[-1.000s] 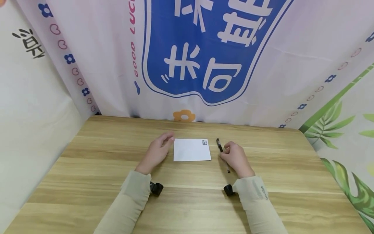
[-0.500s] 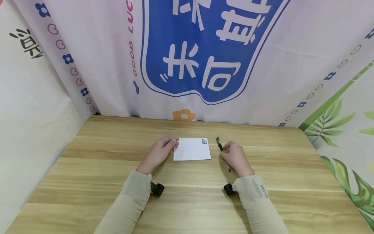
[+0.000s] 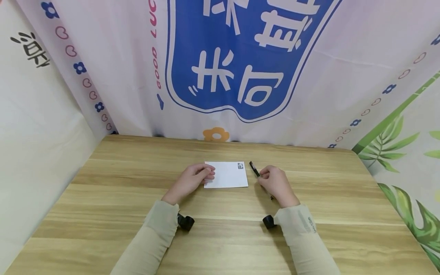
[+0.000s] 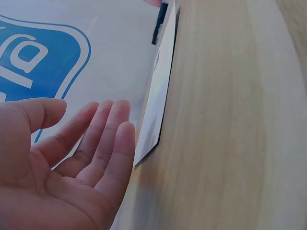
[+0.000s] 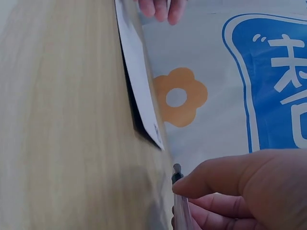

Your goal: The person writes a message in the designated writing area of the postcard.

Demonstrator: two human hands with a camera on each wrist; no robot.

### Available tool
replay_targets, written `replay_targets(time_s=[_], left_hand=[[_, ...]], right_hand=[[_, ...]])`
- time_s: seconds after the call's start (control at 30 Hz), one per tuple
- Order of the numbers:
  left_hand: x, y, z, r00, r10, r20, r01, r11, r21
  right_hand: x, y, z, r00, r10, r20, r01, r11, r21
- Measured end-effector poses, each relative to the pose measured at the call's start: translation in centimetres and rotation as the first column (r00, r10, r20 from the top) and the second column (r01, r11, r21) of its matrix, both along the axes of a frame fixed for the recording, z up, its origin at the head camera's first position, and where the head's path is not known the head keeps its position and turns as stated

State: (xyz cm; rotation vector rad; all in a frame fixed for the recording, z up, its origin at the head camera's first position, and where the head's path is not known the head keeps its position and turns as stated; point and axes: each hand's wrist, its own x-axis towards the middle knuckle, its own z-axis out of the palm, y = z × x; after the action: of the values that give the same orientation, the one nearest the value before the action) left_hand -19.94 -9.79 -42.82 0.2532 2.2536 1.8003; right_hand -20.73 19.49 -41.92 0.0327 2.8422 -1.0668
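A small white card [image 3: 227, 175] with a dark stamp-like picture in its far right corner lies on the wooden table. My left hand [image 3: 189, 180] reaches over the card's left edge. In the left wrist view its fingers [image 4: 122, 151] are gently bent and spread from the thumb, gripping nothing. To the right of the card, my right hand [image 3: 276, 186] pinches a black pen [image 3: 254, 169] between thumb and fingers. The right wrist view shows the pen's clear barrel [image 5: 181, 213] along the fingers, while the hand hides part of its length.
The wooden table [image 3: 220, 244] ends at the back against a white cloth [image 3: 137, 95] with a blue printed emblem. A black wrist camera [image 3: 186, 222] sits under the left cuff, and another black camera [image 3: 269, 222] under the right.
My left hand has moved right, from beside the card to over its left edge. The pen's far end has swung a little left in my right hand, which stays nearly in place.
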Motion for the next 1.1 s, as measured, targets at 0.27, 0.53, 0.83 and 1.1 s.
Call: replay_targets(time_s=[0.27,0.53,0.83,1.1], left_hand=[[0.1,0.0,-0.5,0.997,-0.018,0.073,0.014,0.999,0.050],[0.3,0.7,-0.4,0.994,-0.001,0.108,-0.008,0.997,0.082],[0.2,1.3,-0.7,0.995,-0.017,0.103,0.005,0.994,0.112],[0.3,1.3,-0.6,0.994,-0.018,0.110,0.003,0.991,0.135]], right_hand=[[0.6,-0.8,0.6,0.997,0.052,-0.063,-0.056,0.996,-0.069],[0.8,-1.7,1.0,0.991,0.119,-0.068,-0.128,0.980,-0.154],[1.1,-2.6,1.0,0.976,0.216,-0.023,-0.215,0.948,-0.235],[1.3,-3.2,0.6,0.957,0.288,-0.024,-0.281,0.907,-0.313]])
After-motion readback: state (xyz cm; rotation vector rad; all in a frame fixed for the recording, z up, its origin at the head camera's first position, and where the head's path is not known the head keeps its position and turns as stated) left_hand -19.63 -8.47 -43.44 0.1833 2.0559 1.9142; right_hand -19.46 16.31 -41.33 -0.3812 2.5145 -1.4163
